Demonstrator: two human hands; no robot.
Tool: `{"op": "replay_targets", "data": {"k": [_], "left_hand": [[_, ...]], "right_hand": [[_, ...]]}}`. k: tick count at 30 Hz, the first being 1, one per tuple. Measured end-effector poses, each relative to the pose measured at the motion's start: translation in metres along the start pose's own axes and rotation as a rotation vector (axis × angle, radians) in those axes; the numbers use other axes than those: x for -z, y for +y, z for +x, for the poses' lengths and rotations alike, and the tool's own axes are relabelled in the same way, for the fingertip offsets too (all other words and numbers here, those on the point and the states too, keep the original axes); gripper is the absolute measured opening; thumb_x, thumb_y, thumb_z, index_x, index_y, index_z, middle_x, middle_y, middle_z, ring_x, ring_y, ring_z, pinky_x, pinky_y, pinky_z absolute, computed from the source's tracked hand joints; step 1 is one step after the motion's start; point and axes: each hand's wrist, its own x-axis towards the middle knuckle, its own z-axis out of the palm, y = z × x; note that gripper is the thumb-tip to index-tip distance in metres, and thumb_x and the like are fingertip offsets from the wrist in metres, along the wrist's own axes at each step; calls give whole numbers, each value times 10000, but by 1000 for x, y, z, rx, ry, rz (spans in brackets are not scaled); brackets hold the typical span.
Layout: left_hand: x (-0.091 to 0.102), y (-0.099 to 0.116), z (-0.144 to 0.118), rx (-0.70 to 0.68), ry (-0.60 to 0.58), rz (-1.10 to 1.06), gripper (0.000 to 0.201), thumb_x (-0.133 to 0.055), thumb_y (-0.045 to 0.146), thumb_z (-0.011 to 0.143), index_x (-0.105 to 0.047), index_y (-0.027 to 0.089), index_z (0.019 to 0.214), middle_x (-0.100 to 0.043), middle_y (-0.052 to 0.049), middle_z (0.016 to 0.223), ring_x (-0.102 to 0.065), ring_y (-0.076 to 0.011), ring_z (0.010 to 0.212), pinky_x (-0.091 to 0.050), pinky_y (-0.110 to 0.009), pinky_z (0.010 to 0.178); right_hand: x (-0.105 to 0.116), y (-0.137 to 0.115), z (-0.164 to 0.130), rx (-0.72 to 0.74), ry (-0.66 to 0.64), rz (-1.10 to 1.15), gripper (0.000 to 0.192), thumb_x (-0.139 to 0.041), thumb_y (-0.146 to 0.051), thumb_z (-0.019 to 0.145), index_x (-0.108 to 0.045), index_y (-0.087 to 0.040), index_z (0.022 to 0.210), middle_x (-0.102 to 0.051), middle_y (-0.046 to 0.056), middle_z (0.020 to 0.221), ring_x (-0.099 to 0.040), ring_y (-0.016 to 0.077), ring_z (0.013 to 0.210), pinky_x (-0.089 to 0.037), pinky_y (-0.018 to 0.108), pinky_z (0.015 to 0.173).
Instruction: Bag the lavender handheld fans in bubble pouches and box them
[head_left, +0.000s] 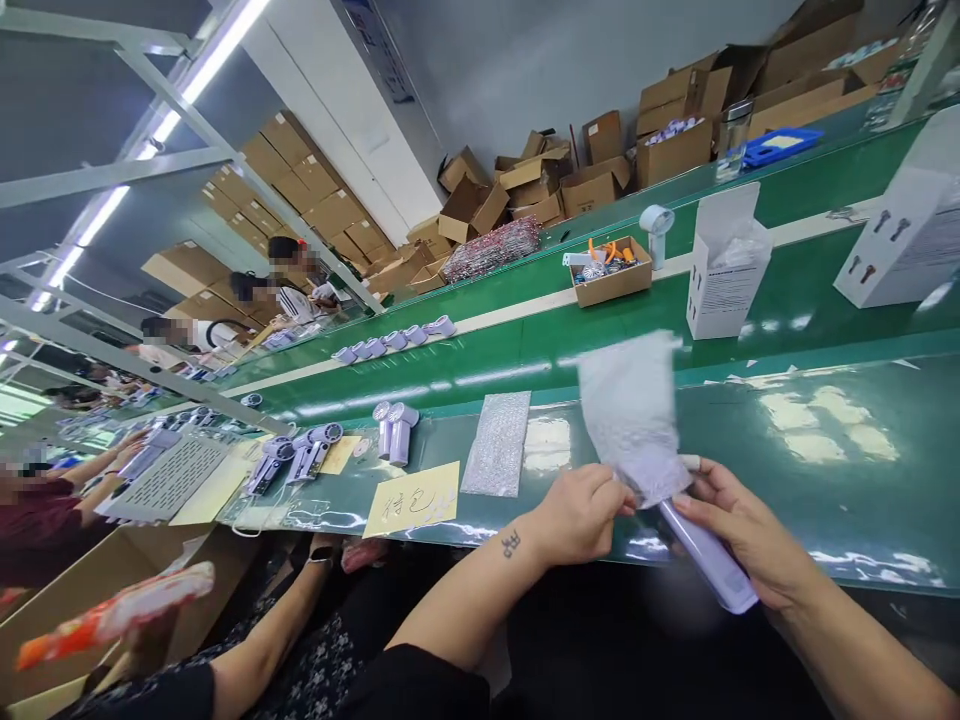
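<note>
Step in hand: bagging a handheld fan; by my judgement the sleeve is partly on, the handle not yet covered.
Left hand [581, 512]: grip closed on the lower edge of the white foam pouch [630, 410], pinching it at the mouth.
Right hand [739, 525]: grip closed around the lilac fan handle [705, 555], which juts out below the pouch toward the person.
Location of item: held in the air just above the near edge of the green worktop [825, 470], head end hidden inside the pouch.
Pouch condition: blurred, so it appears to be in motion; fit cannot be judged.
Next move calls for: likely a steady hold on the handle while the pouch mouth is drawn further down.
Nearby: bubble-wrap sheet [498, 442], yellow handwritten note [412, 497], two unbagged fans [395, 430], white carton [724, 262] on the conveyor belt.
</note>
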Motion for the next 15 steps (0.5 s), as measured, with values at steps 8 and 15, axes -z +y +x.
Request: {"op": "replay_targets", "data": {"k": [8,15], "left_hand": [[-27,0,16,8,282,45,213,-560,293,827,-583,158,991,-545,-70,814,-528,-189,779,-484,-319,677],[-35,-24,9,266,254,-231,196,-450,226,890,-614,187,990,-582,-55,782,-549,-149,730,-483,-279,667]], "right_hand": [[1,2,3,-45,42,178,342,-704,-351,748,-509,-250,1010,-639,-9,816,-613,145,611,-559,285,512],[10,2,6,-118,45,315,296,-681,-325,772,-515,-265,1009,-663,-6,831,-649,159,720,-558,233,512]]}}
